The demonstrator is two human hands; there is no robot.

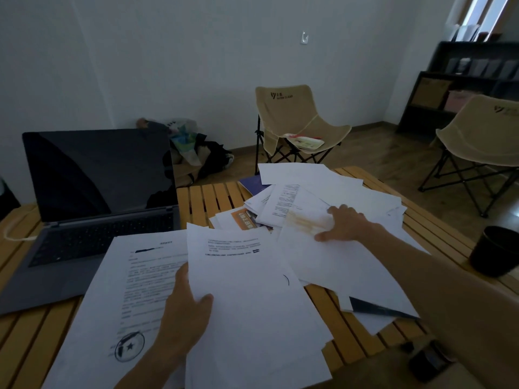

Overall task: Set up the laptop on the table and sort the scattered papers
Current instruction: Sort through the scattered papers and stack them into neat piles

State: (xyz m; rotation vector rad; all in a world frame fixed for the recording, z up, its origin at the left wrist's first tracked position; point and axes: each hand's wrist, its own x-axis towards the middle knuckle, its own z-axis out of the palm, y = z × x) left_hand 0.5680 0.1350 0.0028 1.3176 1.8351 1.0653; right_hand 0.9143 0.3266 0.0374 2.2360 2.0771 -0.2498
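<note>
Laptop [92, 203]: open, at 9 o'clock on the slatted wooden tabletop [213, 196]. Screen dark and upright; grey keyboard deck faces the person. Its front right corner is overlapped by a stamped sheet [123, 299], printed with text and bearing a round seal with a star near its lower edge.

Papers [317, 197]: a loose, overlapping heap from centre toward 2 o'clock. Mostly white sheets, some printed, at mixed angles. An orange card [243, 220] and a purple cover [254, 185] show within the heap. A dark folder edge [376, 309] protrudes beneath sheets at 4 o'clock.

Left hand [184, 313]: at 6 o'clock, gripping a white sheaf [252, 304], thumb on top and fingers hidden beneath. The sheaf lies over the stamped sheet's right side.

Right hand [346, 224]: at 2 o'clock, fingers spread fairly wide and flat on a sheet [337, 259] in the heap. A yellowish blur sits just beside the fingertips; what it is cannot be told.

Containers: a dark cup [494, 251] stands at 3 o'clock near the tabletop's edge, apart from the papers; contents not visible. A beige folding chair [297, 119] at 12 o'clock holds a flat white tray [304, 141] on its seat; its contents are too small to tell.
</note>
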